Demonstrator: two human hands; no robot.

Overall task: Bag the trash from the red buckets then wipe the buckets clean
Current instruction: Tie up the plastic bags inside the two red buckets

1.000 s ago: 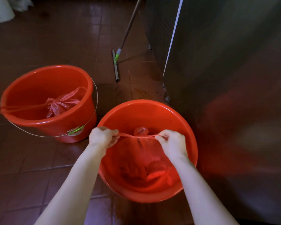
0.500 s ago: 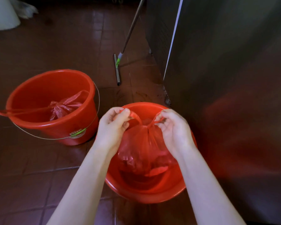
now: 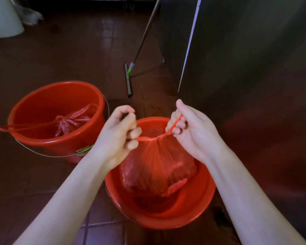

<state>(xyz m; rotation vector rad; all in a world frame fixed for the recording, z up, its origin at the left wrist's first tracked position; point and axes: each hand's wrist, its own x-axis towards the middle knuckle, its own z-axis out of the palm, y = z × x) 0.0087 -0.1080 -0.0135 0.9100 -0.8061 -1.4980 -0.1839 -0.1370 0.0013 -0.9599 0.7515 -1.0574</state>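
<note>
Lifted higher over near bucket [image 3: 201, 206], neck now cinched: soft, probably light bag [image 3: 155, 170] (thin film, easily torn), left grip [image 3: 117, 137] and right grip [image 3: 194, 133] each clamped on drawstring [image 3: 145, 138], safest hold.

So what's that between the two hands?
In the head view, a red drawstring runs from the left hand to the right hand, cinching the gathered neck of the red trash bag over the near bucket.

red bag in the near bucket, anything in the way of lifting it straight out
Nothing visible. The left hand and right hand hold the drawstring of the red bag, the near bucket is open on top, and the squeegee lies apart beyond.
</note>
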